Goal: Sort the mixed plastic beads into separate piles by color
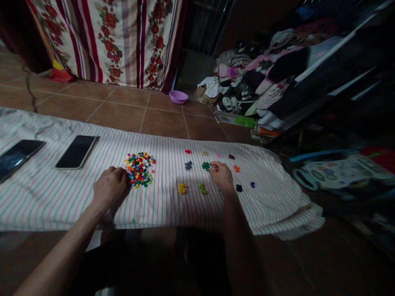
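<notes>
A mixed heap of small coloured cubes lies on the striped cloth. Against its left edge rests my left hand, fingers curled in and fingertips hidden. My right hand is pinched beside a small green group of pieces; something pale and tiny shows at the fingertips, too small to name. Around it are single-colour groups: grey, yellow, lime green, orange, black, dark blue, red, tan, pink and dark maroon.
Two phones, one dark and one pale-edged, lie at the left on the striped cloth. Beyond it, a purple basin stands on the tiled floor near a floral curtain. Clothes are heaped at the back right.
</notes>
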The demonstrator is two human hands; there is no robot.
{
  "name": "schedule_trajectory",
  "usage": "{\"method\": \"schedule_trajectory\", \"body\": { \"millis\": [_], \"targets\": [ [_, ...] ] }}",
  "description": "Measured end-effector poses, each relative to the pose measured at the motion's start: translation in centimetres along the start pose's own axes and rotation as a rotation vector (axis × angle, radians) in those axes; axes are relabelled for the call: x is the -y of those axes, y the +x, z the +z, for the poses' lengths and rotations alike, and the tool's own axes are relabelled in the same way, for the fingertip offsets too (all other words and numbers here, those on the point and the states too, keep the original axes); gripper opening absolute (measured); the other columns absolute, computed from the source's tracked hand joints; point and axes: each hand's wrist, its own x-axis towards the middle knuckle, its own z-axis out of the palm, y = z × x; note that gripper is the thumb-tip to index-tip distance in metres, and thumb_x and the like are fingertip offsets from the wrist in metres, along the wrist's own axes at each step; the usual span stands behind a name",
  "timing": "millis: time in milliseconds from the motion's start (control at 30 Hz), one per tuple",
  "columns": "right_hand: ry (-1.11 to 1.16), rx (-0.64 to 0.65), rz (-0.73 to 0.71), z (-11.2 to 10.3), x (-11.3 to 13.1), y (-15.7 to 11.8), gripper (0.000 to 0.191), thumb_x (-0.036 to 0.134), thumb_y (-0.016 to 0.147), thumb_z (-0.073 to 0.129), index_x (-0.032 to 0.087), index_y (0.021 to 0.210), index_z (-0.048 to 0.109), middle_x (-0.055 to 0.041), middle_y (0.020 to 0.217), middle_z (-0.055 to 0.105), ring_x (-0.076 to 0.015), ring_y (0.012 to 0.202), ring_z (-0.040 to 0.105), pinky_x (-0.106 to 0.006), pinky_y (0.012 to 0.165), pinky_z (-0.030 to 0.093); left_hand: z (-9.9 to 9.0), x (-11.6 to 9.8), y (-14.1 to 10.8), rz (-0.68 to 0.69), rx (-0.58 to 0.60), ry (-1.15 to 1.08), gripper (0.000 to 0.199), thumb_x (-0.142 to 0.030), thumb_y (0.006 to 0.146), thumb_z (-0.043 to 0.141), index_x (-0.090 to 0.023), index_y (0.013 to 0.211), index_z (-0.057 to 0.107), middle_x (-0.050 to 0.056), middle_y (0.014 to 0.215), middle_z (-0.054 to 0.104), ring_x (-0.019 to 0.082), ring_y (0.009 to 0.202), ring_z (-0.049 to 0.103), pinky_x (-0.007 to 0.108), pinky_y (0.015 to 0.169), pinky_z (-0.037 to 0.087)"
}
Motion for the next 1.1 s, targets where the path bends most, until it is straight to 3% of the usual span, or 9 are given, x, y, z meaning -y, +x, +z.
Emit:
{"method": "schedule_trajectory", "body": {
  "millis": [167, 300, 400, 500, 633, 833, 1100],
  "targets": [
    [0.164, 0.006, -0.160, 1.0, 4.3, -0.5, 0.023, 0.019, 0.076, 0.055, 0.017, 0.093, 0.071, -0.0073, 0.086, 0.066, -0.0204, 0.080, 0.062, -0.034, 0.081, 0.051, -0.3, 0.1, -0.4, 0.042, 0.033, -0.026, 0.039, -0.037, 0.096, 0.034, -0.020, 0.108, 0.067, 0.009, 0.107, 0.065, 0.022, 0.103, 0.063, 0.033, 0.085, 0.049],
    [0.349, 0.197, -0.350, 3.6, 8.5, -2.5, 0.018, 0.016, 0.080, 0.056, 0.019, 0.090, 0.070, -0.0038, 0.083, 0.065, -0.0156, 0.071, 0.061, -0.027, 0.071, 0.051, -0.4, -0.3, -1.0, 0.120, 0.069, -0.031, 0.039, -0.045, 0.092, 0.046, -0.019, 0.117, 0.061, 0.010, 0.109, 0.064, 0.023, 0.106, 0.062, 0.033, 0.086, 0.049],
    [0.413, 0.329, -0.512, 5.6, 10.8, -4.5, 0.018, 0.011, 0.081, 0.056, 0.019, 0.090, 0.069, -0.0027, 0.084, 0.065, -0.0138, 0.070, 0.060, -0.026, 0.070, 0.051, -0.5, -0.7, -1.3, 0.159, 0.086, -0.024, 0.043, -0.045, 0.090, 0.053, -0.018, 0.123, 0.057, 0.010, 0.114, 0.062, 0.025, 0.108, 0.061, 0.034, 0.085, 0.050],
    [0.431, 0.382, -0.650, 7.3, 12.4, -6.0, 0.023, 0.005, 0.080, 0.055, 0.020, 0.091, 0.069, -0.0032, 0.089, 0.066, -0.0144, 0.077, 0.061, -0.026, 0.074, 0.051, -0.3, -0.9, -1.5, 0.158, 0.077, -0.031, 0.040, -0.042, 0.090, 0.053, -0.018, 0.122, 0.057, 0.010, 0.115, 0.061, 0.025, 0.107, 0.061, 0.035, 0.084, 0.051],
    [0.378, 0.400, -0.762, 8.6, 13.5, -7.2, 0.027, 0.001, 0.081, 0.054, 0.020, 0.094, 0.068, -0.0053, 0.093, 0.066, -0.0178, 0.088, 0.062, -0.030, 0.081, 0.051, 0.0, -0.8, -1.5, 0.175, 0.008, -0.047, 0.033, -0.037, 0.092, 0.051, -0.017, 0.117, 0.060, 0.011, 0.113, 0.060, 0.024, 0.105, 0.061, 0.035, 0.085, 0.051],
    [0.296, 0.379, -0.797, 9.0, 13.8, -7.5, 0.021, 0.003, 0.083, 0.056, 0.021, 0.091, 0.063, -0.0041, 0.091, 0.064, -0.0186, 0.088, 0.060, -0.031, 0.083, 0.050, 0.5, -1.5, -2.0, 0.261, -0.127, -0.096, 0.027, -0.035, 0.094, 0.048, -0.019, 0.107, 0.064, 0.011, 0.113, 0.060, 0.023, 0.104, 0.059, 0.034, 0.084, 0.052],
    [0.318, 0.385, -0.803, 8.8, 13.8, -7.5, 0.016, 0.006, 0.083, 0.053, 0.021, 0.088, 0.054, -0.0038, 0.088, 0.061, -0.0188, 0.082, 0.057, -0.031, 0.079, 0.048, 1.0, -2.9, -2.5, 0.423, -0.086, -0.041, 0.024, -0.029, 0.095, 0.047, -0.018, 0.102, 0.067, 0.010, 0.104, 0.060, 0.025, 0.105, 0.056, 0.036, 0.085, 0.052]
  ]
}}
